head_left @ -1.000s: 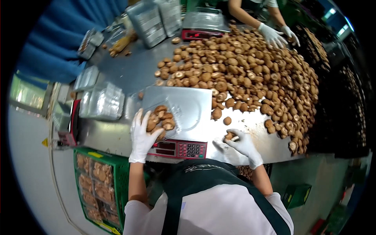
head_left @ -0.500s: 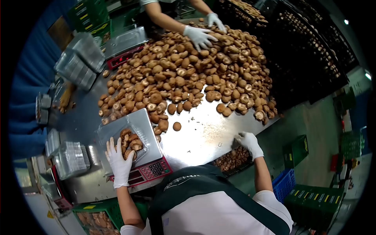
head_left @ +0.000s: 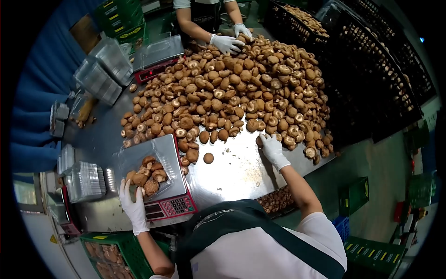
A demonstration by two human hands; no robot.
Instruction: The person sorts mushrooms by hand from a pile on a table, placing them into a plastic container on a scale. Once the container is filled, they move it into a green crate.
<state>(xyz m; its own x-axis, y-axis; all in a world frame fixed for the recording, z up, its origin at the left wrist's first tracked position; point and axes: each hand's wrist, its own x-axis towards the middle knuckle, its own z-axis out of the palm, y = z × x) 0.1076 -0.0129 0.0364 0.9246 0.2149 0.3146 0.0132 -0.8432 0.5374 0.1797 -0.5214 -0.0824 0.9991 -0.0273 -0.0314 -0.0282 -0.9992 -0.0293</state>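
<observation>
My left hand [head_left: 133,207], in a white glove, is at the lower left edge of a clear plastic tray [head_left: 160,188], thumb and fingers apart. Several brown shiitake mushrooms [head_left: 151,187] lie in the tray, which rests on the plate of a red scale [head_left: 172,205]. At the near edge of the big mushroom pile [head_left: 232,93], my gloved right hand [head_left: 274,151] closes its fingertips on a single mushroom [head_left: 259,141], partly hidden by the glove. One loose mushroom [head_left: 208,158] sits on the metal table between my hands.
Across the table [head_left: 232,174], a co-worker's gloved hands [head_left: 227,43] touch the pile beside a second scale [head_left: 151,72]. Stacked clear trays [head_left: 86,181] stand at left. Black crates [head_left: 371,79] rise at right, and a crate of mushroom pieces [head_left: 276,201] is below the table edge.
My right hand has moved from above the low crate forward and left to the pile's edge. My left hand has drawn back from over the tray. The co-worker's hands have shifted left.
</observation>
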